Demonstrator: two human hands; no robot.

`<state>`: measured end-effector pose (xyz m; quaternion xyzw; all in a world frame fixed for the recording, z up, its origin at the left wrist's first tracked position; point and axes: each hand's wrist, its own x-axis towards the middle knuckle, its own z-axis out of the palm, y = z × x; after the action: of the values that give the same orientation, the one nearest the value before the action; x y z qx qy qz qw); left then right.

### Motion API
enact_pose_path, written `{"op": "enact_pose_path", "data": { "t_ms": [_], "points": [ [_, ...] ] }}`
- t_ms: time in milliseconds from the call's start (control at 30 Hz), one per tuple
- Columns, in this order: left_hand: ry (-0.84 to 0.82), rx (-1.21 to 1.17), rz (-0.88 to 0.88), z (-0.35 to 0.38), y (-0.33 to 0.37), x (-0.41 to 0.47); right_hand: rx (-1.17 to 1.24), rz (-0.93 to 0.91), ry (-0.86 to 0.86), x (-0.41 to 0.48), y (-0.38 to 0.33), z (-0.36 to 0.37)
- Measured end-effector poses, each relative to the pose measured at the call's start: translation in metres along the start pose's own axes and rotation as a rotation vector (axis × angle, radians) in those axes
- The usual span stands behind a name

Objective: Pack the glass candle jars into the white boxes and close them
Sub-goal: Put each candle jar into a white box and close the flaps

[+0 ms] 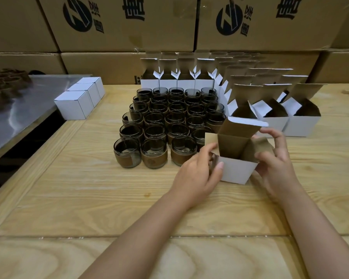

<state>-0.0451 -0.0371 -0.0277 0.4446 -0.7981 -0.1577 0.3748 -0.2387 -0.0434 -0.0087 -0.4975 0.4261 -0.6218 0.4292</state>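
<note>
A small white box (237,171) with its brown-lined top flaps up stands on the wooden table in front of me. My left hand (197,172) grips its left side, thumb across the white front wall. My right hand (274,158) holds the right side, its fingers curled round the right flap. I cannot see into the box. Just left of it stand several rows of dark glass candle jars (127,155) with brown sleeves. Several open white boxes (302,123) wait behind and to the right.
Three closed white boxes (73,106) sit in a line at the table's left edge beside a grey metal surface (18,109). More open boxes (167,82) line the back. Large brown cartons (119,23) are stacked behind the wooden table (109,198).
</note>
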Motion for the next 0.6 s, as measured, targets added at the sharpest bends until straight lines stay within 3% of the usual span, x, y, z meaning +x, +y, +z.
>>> {"op": "enact_pose_path", "data": {
  "t_ms": [100,233,433,600],
  "points": [
    [-0.044,-0.106,-0.115,0.005,0.004,0.003,-0.015,-0.045,0.025,0.001,-0.002,-0.002],
    [0.048,-0.250,-0.225,0.011,0.010,0.009,-0.060,-0.068,0.045,0.002,-0.003,-0.002],
    [0.104,-0.401,-0.236,0.013,0.007,0.011,-0.036,0.045,0.046,0.011,0.000,-0.006],
    [0.096,-0.426,-0.224,0.012,0.006,0.010,-0.140,-0.091,0.111,0.007,0.001,-0.006]
  ]
}}
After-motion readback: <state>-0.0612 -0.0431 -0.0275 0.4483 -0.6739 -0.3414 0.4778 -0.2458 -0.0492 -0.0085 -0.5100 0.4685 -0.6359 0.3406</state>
